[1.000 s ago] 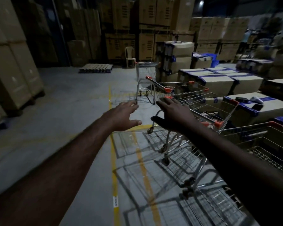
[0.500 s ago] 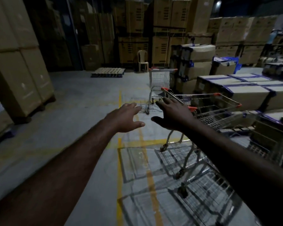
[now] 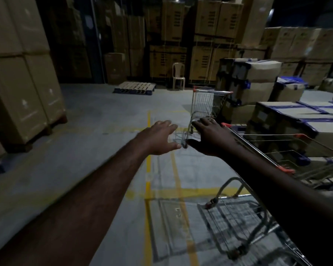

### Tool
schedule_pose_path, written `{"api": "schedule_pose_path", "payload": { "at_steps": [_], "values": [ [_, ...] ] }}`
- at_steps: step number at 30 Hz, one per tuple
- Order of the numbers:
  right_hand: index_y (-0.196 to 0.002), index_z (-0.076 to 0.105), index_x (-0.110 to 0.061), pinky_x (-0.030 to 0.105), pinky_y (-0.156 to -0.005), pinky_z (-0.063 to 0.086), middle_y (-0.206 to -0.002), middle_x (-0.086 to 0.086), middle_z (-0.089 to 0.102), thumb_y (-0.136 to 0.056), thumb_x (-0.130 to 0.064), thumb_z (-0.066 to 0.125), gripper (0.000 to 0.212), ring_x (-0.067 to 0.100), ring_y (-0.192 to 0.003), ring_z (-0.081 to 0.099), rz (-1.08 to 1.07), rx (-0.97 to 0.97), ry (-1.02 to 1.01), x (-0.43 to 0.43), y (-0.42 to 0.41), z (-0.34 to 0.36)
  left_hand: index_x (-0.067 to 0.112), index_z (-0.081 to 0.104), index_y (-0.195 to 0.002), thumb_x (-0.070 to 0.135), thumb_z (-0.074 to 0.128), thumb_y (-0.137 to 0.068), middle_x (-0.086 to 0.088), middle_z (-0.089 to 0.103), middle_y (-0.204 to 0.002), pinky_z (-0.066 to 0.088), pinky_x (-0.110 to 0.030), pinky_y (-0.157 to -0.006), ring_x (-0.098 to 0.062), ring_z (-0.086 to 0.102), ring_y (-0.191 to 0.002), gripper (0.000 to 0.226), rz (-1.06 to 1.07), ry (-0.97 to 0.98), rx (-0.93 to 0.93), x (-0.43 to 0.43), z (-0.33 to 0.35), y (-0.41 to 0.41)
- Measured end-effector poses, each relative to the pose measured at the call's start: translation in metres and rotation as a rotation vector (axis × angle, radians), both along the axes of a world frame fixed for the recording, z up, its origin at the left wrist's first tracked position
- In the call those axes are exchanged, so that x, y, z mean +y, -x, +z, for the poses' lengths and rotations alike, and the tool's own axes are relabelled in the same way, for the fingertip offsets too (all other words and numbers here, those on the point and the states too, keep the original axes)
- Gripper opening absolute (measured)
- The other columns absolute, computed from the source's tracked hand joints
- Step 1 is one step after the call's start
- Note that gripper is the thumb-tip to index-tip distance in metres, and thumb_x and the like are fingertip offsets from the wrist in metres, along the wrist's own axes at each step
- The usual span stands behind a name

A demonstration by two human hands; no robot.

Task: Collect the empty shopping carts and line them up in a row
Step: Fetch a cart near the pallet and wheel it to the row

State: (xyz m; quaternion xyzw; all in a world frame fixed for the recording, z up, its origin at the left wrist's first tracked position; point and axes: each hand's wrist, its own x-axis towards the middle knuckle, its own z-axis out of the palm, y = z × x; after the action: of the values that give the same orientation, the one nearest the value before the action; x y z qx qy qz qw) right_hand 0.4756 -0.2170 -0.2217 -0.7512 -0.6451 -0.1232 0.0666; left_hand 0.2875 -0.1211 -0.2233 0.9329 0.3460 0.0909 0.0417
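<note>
**Site:** a dim warehouse with a grey concrete floor (image 3: pixel 81 150) marked by yellow painted lines (image 3: pixel 148 169).

**Left grip (image 3: pixel 158 138):** the arm is stretched forward. The fingers are spread and relaxed, so the grip is wide and holds nothing. It hangs in the air above the floor.

**Right grip (image 3: pixel 211 138):** this arm is also extended, with the fingers straight. The grip is wide and holds nothing. It hovers just beside the red-capped front corner of the near silver wire shopping cart (image 3: pixel 273 150). Contact with the rim cannot be confirmed. The forearm passes over that cart's left rim.

**Near cart:** it stands to the right of the yellow lines. No goods are visible in the basket. The lower frame and castors are blurred.

**Far silver wire shopping cart with red corner caps (image 3: pixel 204 104):** it stands upright on the floor beyond both grips, apart from the near cart. It is just beside stacked boxes. Its basket appears empty.

**Surroundings:**
- Tall brown cardboard boxes (image 3: pixel 23 93) stand at left.
- Low boxes with blue tape (image 3: pixel 296 114) lie at right.
- A pale plastic chair (image 3: pixel 178 75) stands at the back.
- A wooden pallet (image 3: pixel 135 88) lies on the floor to the left of the chair.
</note>
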Motion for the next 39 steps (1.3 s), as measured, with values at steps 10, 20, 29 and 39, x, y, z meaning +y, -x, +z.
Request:
{"api": "schedule_pose_path", "payload": {
  "at_steps": [10, 20, 29, 39],
  "values": [
    [-0.158, 0.02, -0.027, 0.065, -0.115, 0.023, -0.169, 0.008, 0.009, -0.091, -0.067, 0.055, 0.085, 0.033, -0.155, 0.009, -0.183, 0.038, -0.041, 0.201, -0.057, 0.019, 0.025, 0.01, -0.16, 0.061, 0.056, -0.092, 0.001, 0.003, -0.168, 0.026, -0.047, -0.118, -0.02, 0.008, -0.153, 0.09, -0.127, -0.067, 0.056, 0.222, 0.028, -0.072],
    [-0.161, 0.01, -0.03, 0.068, -0.117, 0.008, -0.171, 0.008, -0.002, -0.092, -0.07, 0.05, 0.089, 0.032, -0.156, -0.002, -0.268, 0.097, -0.046, 0.399, -0.199, 0.0, 0.024, 0.003, -0.161, 0.061, 0.054, -0.093, 0.001, -0.007, -0.168, 0.021, -0.048, -0.12, -0.023, 0.0, -0.154, 0.092, -0.158, -0.127, 0.069, 0.428, 0.009, -0.203],
    [-0.161, 0.012, -0.028, 0.07, -0.118, 0.009, -0.17, 0.008, 0.0, -0.093, -0.066, 0.053, 0.088, 0.033, -0.156, -0.001, -0.287, 0.128, 0.016, 0.57, -0.344, 0.016, 0.023, 0.005, -0.161, 0.063, 0.053, -0.093, -0.001, -0.003, -0.168, 0.023, -0.048, -0.119, -0.024, 0.003, -0.154, 0.092, -0.158, -0.068, 0.133, 0.608, 0.016, -0.353],
    [-0.161, 0.009, -0.028, 0.067, -0.119, 0.013, -0.17, 0.009, 0.0, -0.092, -0.068, 0.053, 0.091, 0.031, -0.156, 0.001, -0.404, 0.124, 0.097, 0.719, -0.502, -0.029, 0.024, 0.01, -0.16, 0.06, 0.058, -0.091, -0.002, 0.003, -0.168, 0.027, -0.048, -0.118, -0.023, 0.007, -0.153, 0.091, -0.291, -0.026, 0.124, 0.785, -0.022, -0.537]
  ]
}}
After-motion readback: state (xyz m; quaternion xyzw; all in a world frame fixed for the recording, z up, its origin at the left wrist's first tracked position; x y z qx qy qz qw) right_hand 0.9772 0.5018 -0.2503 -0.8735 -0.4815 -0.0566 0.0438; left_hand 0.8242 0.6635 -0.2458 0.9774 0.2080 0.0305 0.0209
